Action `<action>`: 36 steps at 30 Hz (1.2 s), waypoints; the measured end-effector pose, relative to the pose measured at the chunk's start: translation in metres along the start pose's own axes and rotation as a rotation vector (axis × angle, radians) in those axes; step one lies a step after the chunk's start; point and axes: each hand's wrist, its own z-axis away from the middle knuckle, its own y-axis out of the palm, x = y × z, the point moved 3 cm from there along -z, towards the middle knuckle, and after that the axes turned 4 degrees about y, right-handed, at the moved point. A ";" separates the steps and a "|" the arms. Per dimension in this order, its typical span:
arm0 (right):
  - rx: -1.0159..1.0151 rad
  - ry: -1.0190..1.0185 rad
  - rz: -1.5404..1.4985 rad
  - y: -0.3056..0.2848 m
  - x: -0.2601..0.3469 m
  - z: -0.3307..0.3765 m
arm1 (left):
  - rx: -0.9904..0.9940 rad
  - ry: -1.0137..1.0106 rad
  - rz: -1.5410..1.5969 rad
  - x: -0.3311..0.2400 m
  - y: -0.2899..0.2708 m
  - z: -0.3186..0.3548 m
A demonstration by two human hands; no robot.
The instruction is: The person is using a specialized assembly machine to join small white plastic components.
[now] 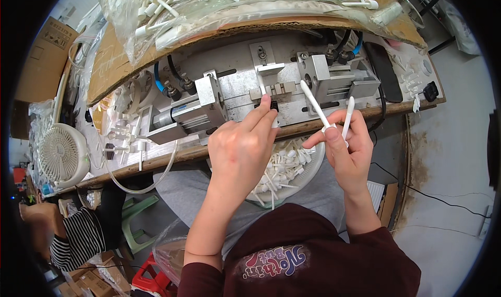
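Observation:
My left hand (241, 143) reaches to the metal fixture (271, 91) in the middle of the bench. Its fingers are closed together around a white capped stick (262, 84), whose stem points away from me into the fixture; most of its cap end is hidden by the fingers. To the right, my right hand (350, 150) pinches two white plastic capped sticks. One long stem (314, 104) slants up to the left, and the other stem (349, 117) stands nearly upright. Their caps are partly covered by my thumb and fingers.
Metal cylinder blocks flank the fixture, a left block (190, 111) and a right block (334, 78). Below the bench edge, a bowl (313, 174) holds many white pieces. Cardboard (209, 41) with bagged sticks overhangs behind. A fan (63, 155) stands left; another person's striped sleeve (78, 239) is lower left.

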 end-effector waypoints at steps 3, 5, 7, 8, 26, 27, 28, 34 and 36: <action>-0.019 0.014 -0.031 0.003 -0.001 0.001 | 0.016 -0.028 0.001 -0.001 -0.003 -0.001; -0.043 0.047 -0.044 0.004 0.000 0.004 | 0.030 -0.064 0.022 -0.002 -0.005 -0.002; -0.044 0.073 -0.029 0.005 -0.002 0.008 | 0.002 -0.106 0.228 -0.008 -0.011 0.000; -0.033 0.075 -0.008 0.006 -0.006 0.010 | -0.011 -0.126 0.331 -0.012 -0.014 0.002; -0.018 0.156 -0.128 0.011 -0.009 0.013 | 0.004 0.003 -0.067 -0.010 -0.005 0.001; -0.008 0.175 -0.149 0.010 -0.009 0.013 | 0.012 0.022 -0.070 -0.008 -0.006 -0.003; 0.004 0.193 -0.170 0.009 -0.008 0.012 | 0.019 0.040 -0.075 -0.006 -0.007 -0.006; -0.043 -0.108 0.055 0.009 0.000 0.006 | 0.044 0.032 -0.042 -0.004 -0.010 -0.012; -0.029 -0.173 0.164 0.006 0.006 0.005 | 0.040 0.018 -0.025 -0.002 -0.009 -0.009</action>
